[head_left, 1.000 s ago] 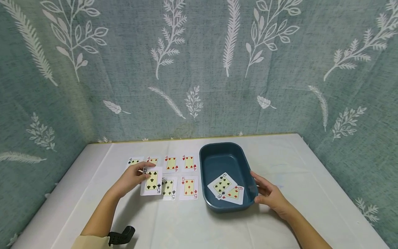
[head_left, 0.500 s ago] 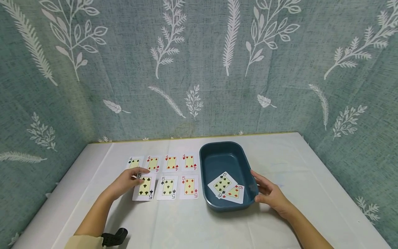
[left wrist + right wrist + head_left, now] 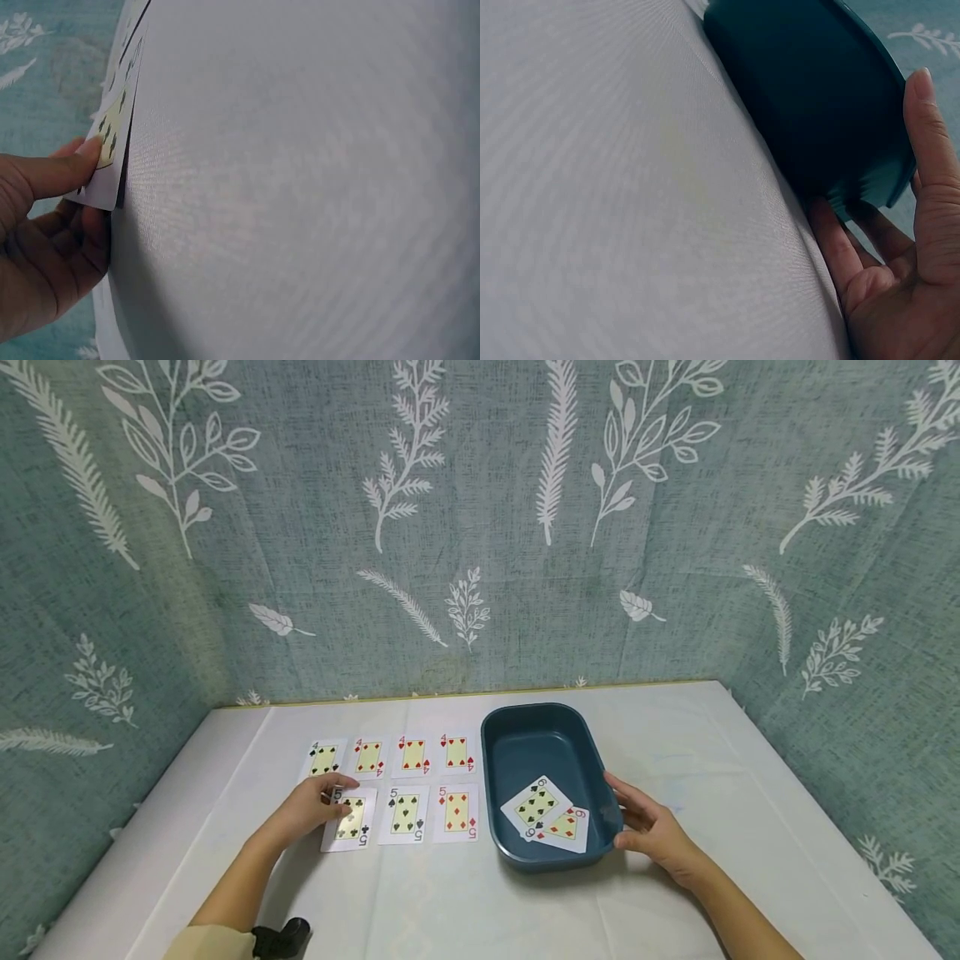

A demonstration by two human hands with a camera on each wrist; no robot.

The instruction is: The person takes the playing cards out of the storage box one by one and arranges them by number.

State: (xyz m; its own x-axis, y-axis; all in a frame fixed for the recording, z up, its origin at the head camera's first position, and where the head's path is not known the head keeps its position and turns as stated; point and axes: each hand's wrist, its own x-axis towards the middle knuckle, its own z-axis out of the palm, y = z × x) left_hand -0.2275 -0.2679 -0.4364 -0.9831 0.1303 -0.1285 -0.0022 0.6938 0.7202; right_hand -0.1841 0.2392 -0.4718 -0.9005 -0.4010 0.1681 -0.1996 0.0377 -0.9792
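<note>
My left hand (image 3: 311,806) pinches a five of clubs playing card (image 3: 350,827) by its left edge, at the left end of the nearer row. In the left wrist view, the thumb lies on the card's (image 3: 112,135) face and the other fingers are under it; that edge sits slightly off the cloth. Beside it lie the five of spades (image 3: 405,814) and five of diamonds (image 3: 456,814). At the right, my right hand (image 3: 660,839) rests its fingers on the outer wall of a dark blue tray (image 3: 536,752). Inside the tray are a black six (image 3: 536,806) and a red six (image 3: 573,835).
Behind the fives is a row of fours: a black four (image 3: 325,753), partly covered by my left hand, and three red fours (image 3: 413,754). A white cloth (image 3: 420,902) covers the table. Patterned green-blue fabric (image 3: 510,610) hangs behind and at both sides.
My left hand has carried the five of clubs leftward and down, from over the five of spades to the row's left end. The right hand and tray have stayed put.
</note>
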